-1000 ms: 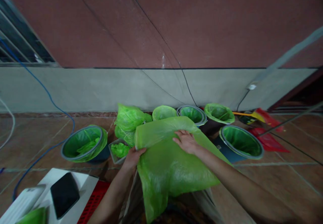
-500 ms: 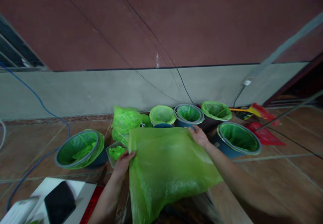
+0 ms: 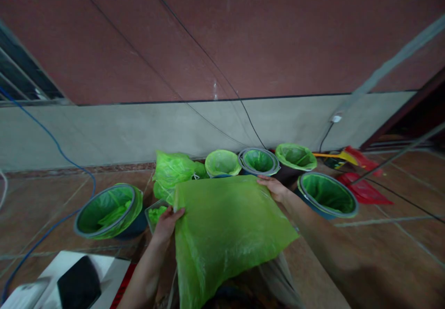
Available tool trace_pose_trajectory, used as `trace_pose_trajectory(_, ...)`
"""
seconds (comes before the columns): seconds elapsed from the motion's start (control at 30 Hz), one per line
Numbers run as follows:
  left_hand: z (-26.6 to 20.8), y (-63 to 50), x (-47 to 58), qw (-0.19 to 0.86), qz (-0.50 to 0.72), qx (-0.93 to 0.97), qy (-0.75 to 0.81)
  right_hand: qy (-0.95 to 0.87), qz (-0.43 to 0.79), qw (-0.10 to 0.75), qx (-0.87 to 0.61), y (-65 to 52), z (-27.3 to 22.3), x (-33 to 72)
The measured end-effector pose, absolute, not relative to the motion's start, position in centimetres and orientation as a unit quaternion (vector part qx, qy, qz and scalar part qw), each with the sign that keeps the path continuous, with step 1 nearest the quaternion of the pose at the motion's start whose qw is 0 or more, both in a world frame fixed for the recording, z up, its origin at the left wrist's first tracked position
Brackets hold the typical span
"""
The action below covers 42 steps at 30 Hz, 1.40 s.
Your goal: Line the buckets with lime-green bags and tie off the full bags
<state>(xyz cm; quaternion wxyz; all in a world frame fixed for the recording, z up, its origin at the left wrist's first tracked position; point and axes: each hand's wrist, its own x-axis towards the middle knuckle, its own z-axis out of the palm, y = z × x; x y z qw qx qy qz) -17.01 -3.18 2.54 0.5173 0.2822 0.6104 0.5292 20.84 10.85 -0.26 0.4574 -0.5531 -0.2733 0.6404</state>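
A green plastic bag (image 3: 232,230) is stretched out flat in front of me, its lower part drooping toward my lap. My left hand (image 3: 167,222) pinches the bag's upper left edge. At the upper right corner, my right hand (image 3: 273,187) grips it between thumb and fingers. Just beyond my left hand is a small tray (image 3: 149,216) with crumpled green plastic, partly hidden by the bag. Behind that lies a bulging green bag (image 3: 177,170) with a white tie.
Bins lined with green bags stand around: one at left (image 3: 104,210), one at right (image 3: 327,195), several along the wall (image 3: 139,132). A red dustpan (image 3: 365,189) lies at far right. A dark phone-like object (image 3: 79,283) rests on a white box (image 3: 113,272). A blue cable (image 3: 52,137) crosses the left floor.
The bag's lower right corner has drawn slightly up and inward. Both hands keep their hold, and the view has shifted a little.
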Motion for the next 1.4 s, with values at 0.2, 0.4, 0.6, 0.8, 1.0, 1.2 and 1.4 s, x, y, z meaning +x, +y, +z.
trace_pose_trajectory(0.2, 3.7, -2.5, -18.7, 0.513, 0.623, 0.195, 0.558, -0.309, 0.66, 0.483, -0.485, 10.8, 4.7, 21.8)
trace_pose_trajectory(0.4, 8.2, -2.4, -19.9, 0.473, 0.641, 0.314, 0.517, -0.4, 0.657, 0.459, -0.444, 8.8, 10.0, 23.5)
trace_pose_trajectory(0.6, 12.4, -3.2, -21.4, 0.449, 0.589, 0.404, 0.537, -0.537, 0.578, 0.41, -0.457, 6.7, 14.2, 24.3)
trace_pose_trajectory(0.8, 13.7, -2.8, -21.3, 0.292, 0.439, 0.588, 0.614, -0.697, 0.364, 0.32, -0.529, 6.5, 14.6, 24.5)
trace_pose_trajectory(1.0, 13.0, -1.1, -20.9, 0.062, 0.382, 0.654, 0.649, -0.78, 0.072, 0.232, -0.577, 5.9, 14.9, 23.9)
trace_pose_trajectory(1.2, 12.2, -1.1, -21.7, -0.037, 0.374, 0.688, 0.621, -0.748, 0.1, 0.322, -0.571, 4.9, 14.7, 24.5)
trace_pose_trajectory(1.4, 14.4, -3.3, -21.0, 0.216, 0.531, 0.636, 0.517, -0.639, 0.301, 0.531, -0.468, 3.3, 14.0, 25.4)
